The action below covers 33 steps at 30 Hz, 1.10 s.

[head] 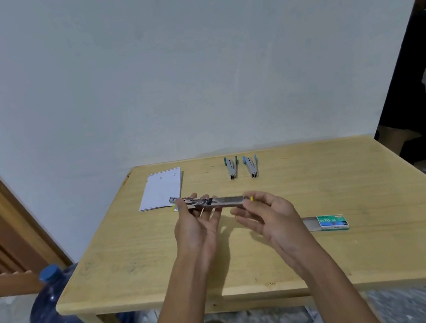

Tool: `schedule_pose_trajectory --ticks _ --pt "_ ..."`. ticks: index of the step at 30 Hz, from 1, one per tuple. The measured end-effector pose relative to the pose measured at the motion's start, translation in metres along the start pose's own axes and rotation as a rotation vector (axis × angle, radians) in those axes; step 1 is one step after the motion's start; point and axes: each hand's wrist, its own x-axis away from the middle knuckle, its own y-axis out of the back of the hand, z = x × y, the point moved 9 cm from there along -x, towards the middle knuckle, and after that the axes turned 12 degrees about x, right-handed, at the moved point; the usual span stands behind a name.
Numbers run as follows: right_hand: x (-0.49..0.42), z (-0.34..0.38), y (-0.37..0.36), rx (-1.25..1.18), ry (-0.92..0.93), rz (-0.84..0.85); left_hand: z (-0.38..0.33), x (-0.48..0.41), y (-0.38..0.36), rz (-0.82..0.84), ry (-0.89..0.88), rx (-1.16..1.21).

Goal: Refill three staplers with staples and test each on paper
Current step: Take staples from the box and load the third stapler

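Head view: open silver metal stapler (221, 201), yellow-tipped, held up by both hands, left of and beyond the green cardboard staple box (331, 222).
The left hand (197, 225) grips its front half and the right hand (270, 216) pinches the yellow end. Best to keep the channel level and facing up, so a strip should seat squarely.

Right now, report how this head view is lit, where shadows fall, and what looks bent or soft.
Head view: dim, even light, no glare; the left hand and right hand, both holding the stapler, cast a soft shadow on the table between them; wide-angle distortion bows the table's edges; the staple box print is soft.
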Motion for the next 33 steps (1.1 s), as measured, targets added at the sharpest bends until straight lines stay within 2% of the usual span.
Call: schedule_pose_trajectory --ticks 4,6,10,15,19,25,33 --pt "0.009 -0.018 -0.010 0.435 -0.114 0.239 -0.004 -0.007 -0.003 0.033 0.022 -0.005" --pt "0.012 -0.023 -0.016 0.542 -0.119 0.310 0.000 -0.005 -0.009 0.084 0.058 -0.044" --pt "0.013 -0.016 -0.026 0.684 0.027 0.392 0.008 0.009 -0.021 0.195 0.150 -0.131" --pt "0.012 0.041 -0.020 0.886 0.496 -0.032 0.020 0.029 -0.026 0.289 0.275 -0.281" --pt "0.020 0.057 -0.037 1.182 0.721 -0.160 0.031 0.040 -0.021 0.259 0.324 -0.425" --pt "0.021 0.058 -0.035 1.146 0.802 -0.256 0.034 0.042 -0.020 0.251 0.308 -0.506" --pt "0.018 0.055 -0.032 1.124 0.818 -0.271 0.036 0.041 -0.019 0.250 0.315 -0.529"
